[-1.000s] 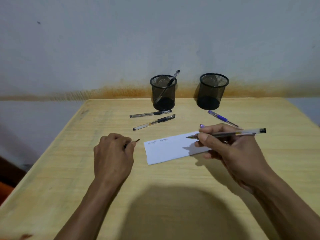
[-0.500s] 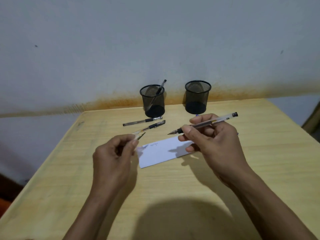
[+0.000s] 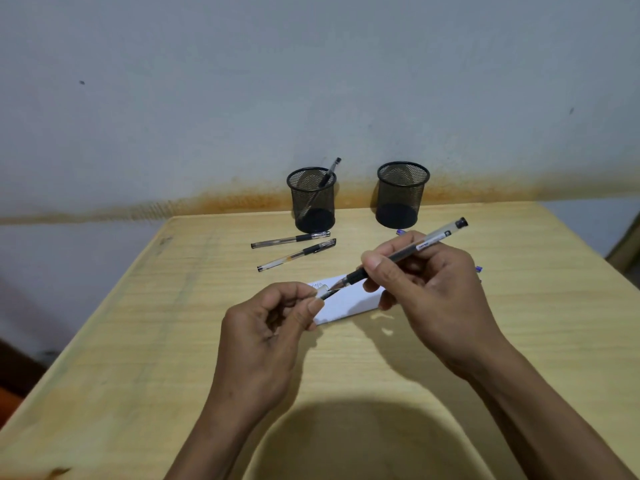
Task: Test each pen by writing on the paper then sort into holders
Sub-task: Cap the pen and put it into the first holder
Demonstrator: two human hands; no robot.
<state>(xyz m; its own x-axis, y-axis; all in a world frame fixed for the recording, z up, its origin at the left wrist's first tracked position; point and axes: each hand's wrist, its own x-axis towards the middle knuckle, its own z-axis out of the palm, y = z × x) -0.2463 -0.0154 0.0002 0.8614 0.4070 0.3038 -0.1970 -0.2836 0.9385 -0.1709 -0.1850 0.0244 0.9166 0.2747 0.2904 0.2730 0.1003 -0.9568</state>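
A: From the head view, why do we hold the pen (image 3: 405,252) tilted, tip down?
B: Our right hand (image 3: 429,282) pinches it while our left hand (image 3: 277,320) pinches the cap (image 3: 323,293), lined up for recapping above the paper (image 3: 346,303). Left holder (image 3: 311,199) has one pen.

At frame centre the right hand (image 3: 436,292) grips a clear pen (image 3: 405,252), tip aimed down-left at the cap (image 3: 323,293) pinched by the left hand (image 3: 266,327), above white paper (image 3: 349,303). Two mesh holders (image 3: 312,202) stand behind; the left one holds a pen.
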